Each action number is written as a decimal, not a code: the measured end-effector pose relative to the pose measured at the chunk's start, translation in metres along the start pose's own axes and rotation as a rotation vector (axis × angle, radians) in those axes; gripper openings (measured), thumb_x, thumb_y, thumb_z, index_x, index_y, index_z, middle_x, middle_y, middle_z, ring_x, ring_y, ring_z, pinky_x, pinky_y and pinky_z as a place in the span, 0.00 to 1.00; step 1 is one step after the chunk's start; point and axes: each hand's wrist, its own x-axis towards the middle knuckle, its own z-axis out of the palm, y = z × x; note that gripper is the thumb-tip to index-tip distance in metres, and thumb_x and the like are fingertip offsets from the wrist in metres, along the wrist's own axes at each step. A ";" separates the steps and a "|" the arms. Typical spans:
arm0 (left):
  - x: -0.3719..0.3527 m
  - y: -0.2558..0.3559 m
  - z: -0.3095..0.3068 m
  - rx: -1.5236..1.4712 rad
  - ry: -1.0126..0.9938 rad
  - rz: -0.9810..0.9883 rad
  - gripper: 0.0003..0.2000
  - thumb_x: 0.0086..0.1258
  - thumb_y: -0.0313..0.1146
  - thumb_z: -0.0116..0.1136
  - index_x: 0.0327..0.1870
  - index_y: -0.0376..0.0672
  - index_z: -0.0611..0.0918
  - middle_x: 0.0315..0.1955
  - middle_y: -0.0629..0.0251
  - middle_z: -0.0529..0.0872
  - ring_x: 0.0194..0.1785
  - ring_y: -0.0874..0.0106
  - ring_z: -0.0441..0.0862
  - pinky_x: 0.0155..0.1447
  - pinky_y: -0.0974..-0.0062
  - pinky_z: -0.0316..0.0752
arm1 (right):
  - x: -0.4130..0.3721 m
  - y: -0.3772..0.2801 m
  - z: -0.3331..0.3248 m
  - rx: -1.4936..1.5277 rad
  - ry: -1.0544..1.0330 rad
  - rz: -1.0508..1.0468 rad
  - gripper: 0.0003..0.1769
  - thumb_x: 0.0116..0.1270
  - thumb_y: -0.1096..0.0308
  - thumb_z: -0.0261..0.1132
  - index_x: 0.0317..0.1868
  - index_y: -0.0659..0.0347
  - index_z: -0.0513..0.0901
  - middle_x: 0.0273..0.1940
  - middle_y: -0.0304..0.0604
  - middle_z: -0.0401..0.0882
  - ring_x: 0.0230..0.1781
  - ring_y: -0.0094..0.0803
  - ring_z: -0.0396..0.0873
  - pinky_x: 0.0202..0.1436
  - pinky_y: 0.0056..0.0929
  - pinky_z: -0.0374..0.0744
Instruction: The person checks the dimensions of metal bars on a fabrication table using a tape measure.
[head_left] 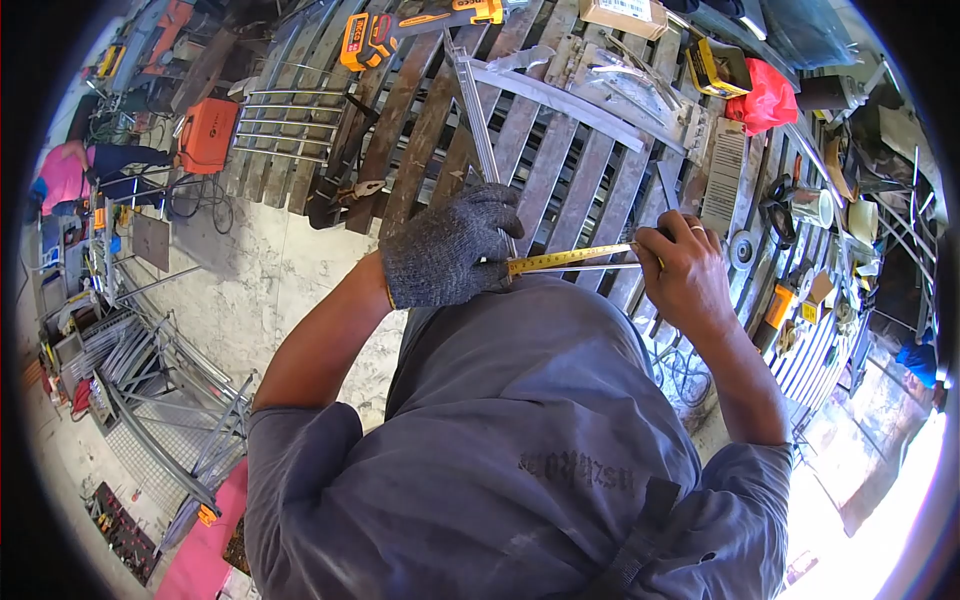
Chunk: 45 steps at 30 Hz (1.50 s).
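A dark knitted glove covers my left hand [455,245], whose fingers are closed around the near end of a thin metal bar [477,120] and the case end of a yellow tape measure [570,258]. The tape's blade stretches to the right, close to my body. At its other end my bare right hand [685,265], with a ring on one finger, pinches the blade between thumb and fingers. Just beneath the tape runs another thin metal piece, partly hidden by my shirt and hands. The tape's case cannot be made out.
A slatted table [560,185] holds a cordless tool with an orange battery [367,42], a long flat bar [560,100], a red plastic bag [765,97] and a yellow-black box [718,68]. An orange case [208,136] and a person in pink [65,175] are at left.
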 end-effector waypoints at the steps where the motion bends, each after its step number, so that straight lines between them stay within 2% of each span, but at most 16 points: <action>1: 0.000 0.000 0.000 0.000 0.001 0.000 0.10 0.70 0.34 0.78 0.48 0.41 0.97 0.60 0.56 0.95 0.82 0.46 0.77 0.84 0.49 0.75 | 0.000 0.000 0.000 -0.003 0.000 0.000 0.06 0.78 0.65 0.74 0.51 0.54 0.93 0.48 0.45 0.83 0.56 0.50 0.87 0.58 0.54 0.81; 34: -0.002 0.000 -0.002 0.006 -0.001 0.008 0.10 0.73 0.36 0.76 0.48 0.42 0.96 0.60 0.56 0.94 0.82 0.46 0.78 0.85 0.48 0.74 | 0.002 0.000 0.002 0.008 -0.024 0.011 0.08 0.77 0.66 0.75 0.52 0.55 0.94 0.50 0.46 0.85 0.58 0.52 0.88 0.60 0.55 0.81; 45: -0.002 -0.001 -0.002 -0.004 0.001 0.021 0.09 0.72 0.35 0.78 0.47 0.42 0.97 0.60 0.56 0.94 0.82 0.46 0.78 0.85 0.48 0.74 | 0.002 0.000 0.002 0.015 -0.007 0.002 0.06 0.77 0.66 0.75 0.51 0.54 0.94 0.48 0.45 0.84 0.56 0.50 0.87 0.59 0.54 0.81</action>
